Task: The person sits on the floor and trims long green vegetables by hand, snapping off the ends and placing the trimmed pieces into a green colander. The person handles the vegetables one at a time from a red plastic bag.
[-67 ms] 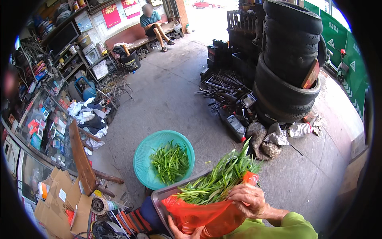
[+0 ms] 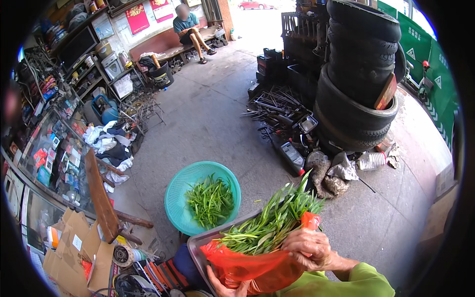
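Observation:
A red plastic bag (image 2: 257,272) lies in my lap area with its mouth open to the far side. Long leafy green vegetables (image 2: 277,218) stick out of it across a grey tray (image 2: 198,242). My right hand (image 2: 309,247) pinches the bag's rim on the right, fingers closed on the plastic. From below left, my left hand (image 2: 225,286) grips the bag's lower side, with only thumb and fingers showing. Just beyond the tray stands a turquoise plastic colander (image 2: 173,198) holding a heap of cut green leaves and stems (image 2: 210,200).
At left are a wooden bench (image 2: 101,198), a cardboard box (image 2: 64,257) and a glass display case (image 2: 54,153). Stacked tyres (image 2: 356,114), metal tools (image 2: 277,106) and an oil bottle (image 2: 292,156) stand at right. A person (image 2: 188,29) sits on a far bench.

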A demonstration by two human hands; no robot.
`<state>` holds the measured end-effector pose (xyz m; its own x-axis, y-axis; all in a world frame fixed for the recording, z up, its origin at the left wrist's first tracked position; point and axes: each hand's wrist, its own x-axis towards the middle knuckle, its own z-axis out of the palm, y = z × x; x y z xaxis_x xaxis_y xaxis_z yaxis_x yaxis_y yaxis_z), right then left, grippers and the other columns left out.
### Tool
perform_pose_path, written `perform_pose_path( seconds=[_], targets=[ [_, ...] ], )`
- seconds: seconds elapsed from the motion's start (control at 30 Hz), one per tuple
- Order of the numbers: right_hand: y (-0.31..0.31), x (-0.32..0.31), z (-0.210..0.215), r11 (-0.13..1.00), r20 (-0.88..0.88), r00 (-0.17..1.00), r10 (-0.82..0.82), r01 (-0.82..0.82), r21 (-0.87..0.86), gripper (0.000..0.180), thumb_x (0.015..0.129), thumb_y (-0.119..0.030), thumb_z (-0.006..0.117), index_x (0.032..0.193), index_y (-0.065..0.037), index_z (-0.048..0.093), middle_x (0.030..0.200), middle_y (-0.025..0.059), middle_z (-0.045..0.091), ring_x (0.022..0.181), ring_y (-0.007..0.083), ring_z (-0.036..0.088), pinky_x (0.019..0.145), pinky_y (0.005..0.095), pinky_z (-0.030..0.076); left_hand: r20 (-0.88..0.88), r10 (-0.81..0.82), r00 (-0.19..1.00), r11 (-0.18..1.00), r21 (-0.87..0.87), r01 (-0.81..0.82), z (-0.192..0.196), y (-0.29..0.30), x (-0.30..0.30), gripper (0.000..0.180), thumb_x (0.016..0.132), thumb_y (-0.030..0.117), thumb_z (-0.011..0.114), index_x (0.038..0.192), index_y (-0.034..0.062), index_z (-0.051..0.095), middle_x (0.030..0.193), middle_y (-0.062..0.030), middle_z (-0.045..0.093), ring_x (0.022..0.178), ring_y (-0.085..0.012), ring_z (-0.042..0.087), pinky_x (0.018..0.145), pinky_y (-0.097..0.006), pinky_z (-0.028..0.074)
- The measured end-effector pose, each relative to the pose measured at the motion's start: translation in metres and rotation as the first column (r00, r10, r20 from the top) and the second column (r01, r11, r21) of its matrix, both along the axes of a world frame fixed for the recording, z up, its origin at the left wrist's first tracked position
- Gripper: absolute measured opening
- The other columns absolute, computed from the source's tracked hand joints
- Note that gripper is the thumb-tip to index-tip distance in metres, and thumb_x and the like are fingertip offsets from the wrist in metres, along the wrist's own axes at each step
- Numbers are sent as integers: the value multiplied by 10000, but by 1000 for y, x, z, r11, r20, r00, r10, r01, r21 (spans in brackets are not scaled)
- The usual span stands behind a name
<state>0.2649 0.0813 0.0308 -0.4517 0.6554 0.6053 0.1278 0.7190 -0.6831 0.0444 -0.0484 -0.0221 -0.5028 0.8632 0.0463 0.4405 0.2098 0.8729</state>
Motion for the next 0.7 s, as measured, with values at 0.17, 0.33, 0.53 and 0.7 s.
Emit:
perform_pose_path(
  seconds=[0.17, 0.33, 0.53, 0.7],
  targets=[
    [-11, 17, -6, 800, 397, 714, 577, -396, -451, 179, 825, -100, 652, 975, -2, 650, 887, 108, 658, 892, 323, 633, 770, 420, 537, 381, -287, 879, 951, 222, 214, -11, -8, 1, 942, 757, 82, 768, 1507, -21, 208, 1483, -242, 343, 1350, -358, 367, 1114, -475, 300],
    [-25, 1, -33, 756, 562, 506, 654, -439, -485, 208, 892, -237, 613, 921, -31, 608, 878, 132, 595, 942, 300, 571, 795, 428, 490, 470, -365, 804, 920, 50, 389, -54, -33, -19, 1024, 754, 55, 767, 1502, -51, 76, 1400, -239, 438, 1278, -332, 465, 1089, -468, 361],
    [19, -10, -16, 917, 218, 898, 381, -337, -215, 213, 818, -192, 714, 868, -14, 608, 797, 127, 578, 801, 337, 579, 679, 434, 492, 141, -402, 905, 915, 14, 404, -8, -27, -33, 689, 831, 191, 771, 1410, 32, 434, 1357, -212, 493, 1281, -319, 475, 995, -431, 457],
    [12, -32, -9, 971, 461, 859, 222, -236, -26, 288, 735, -177, 726, 936, 2, 626, 1128, 178, 600, 1087, 339, 557, 914, 460, 450, -20, -25, 999, 999, -25, 25, 3, 24, -40, 283, 857, 189, 713, 994, -36, 606, 1237, -144, 557, 1019, -258, 577, 892, -359, 446]
  ],
)
